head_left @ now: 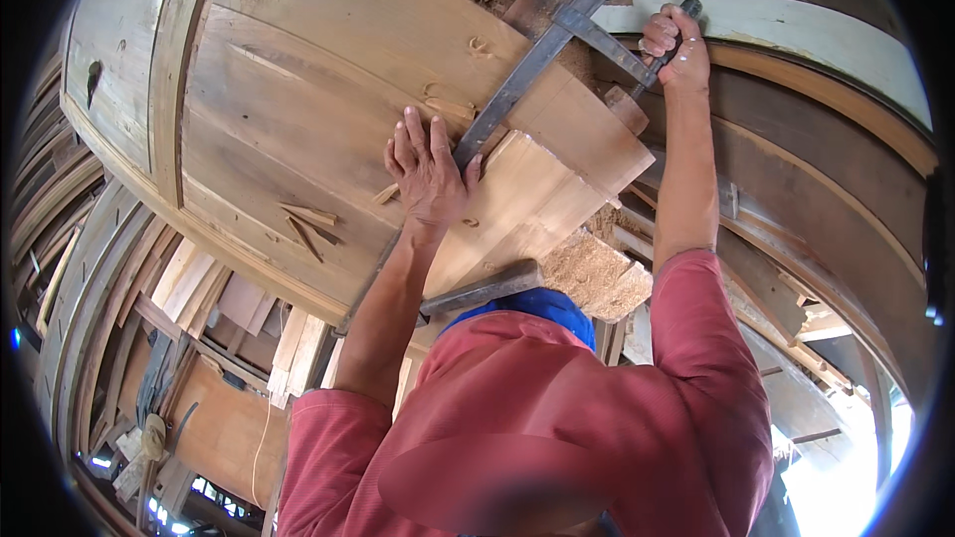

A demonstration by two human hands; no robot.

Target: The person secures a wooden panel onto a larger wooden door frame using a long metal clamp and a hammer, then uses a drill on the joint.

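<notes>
A panelled wooden door (288, 119) lies flat in front of me. Across its right end runs a long steel bar clamp (527, 80), set at a slant. My right hand (681, 52) is wrapped round the dark handle (688, 12) of the clamp's screw, beyond the door's edge. On the door, my left hand (431, 169) rests with fingers stretched out, its thumb beside the near end of the clamp bar. Small wood slivers (310, 224) lie on the panel left of that hand, and a wood chip (450, 107) lies just past its fingertips.
Another steel bar (487, 288) crosses the door's near edge by my chest. Sawdust (597, 273) covers a surface below the door's right end. Stacked boards (816, 149) line the right side, and loose timber strips (189, 283) fill the left below the door.
</notes>
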